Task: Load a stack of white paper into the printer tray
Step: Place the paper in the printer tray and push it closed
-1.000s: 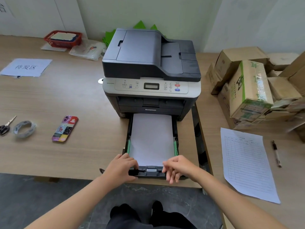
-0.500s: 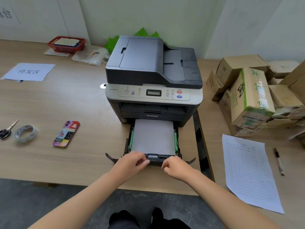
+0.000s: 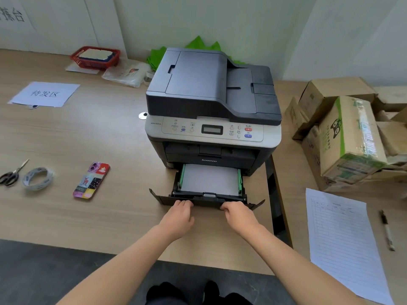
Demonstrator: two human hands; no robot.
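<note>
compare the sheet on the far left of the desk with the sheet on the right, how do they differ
The left sheet carries a few large printed characters; the right sheet is a ruled form with fine lines. The left sheet lies far back, the right one at the desk's near edge beside a pen. Both are white and lie flat.

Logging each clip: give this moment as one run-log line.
stage: closing tray | paper: in tray | tray: partly out of printer | left hand: on tray front | right hand: on tray front

dark grey printer (image 3: 211, 89), white paper (image 3: 209, 178), green guides (image 3: 182, 177), red basket (image 3: 95, 57), multicoloured patchwork phone (image 3: 91, 180)
</note>
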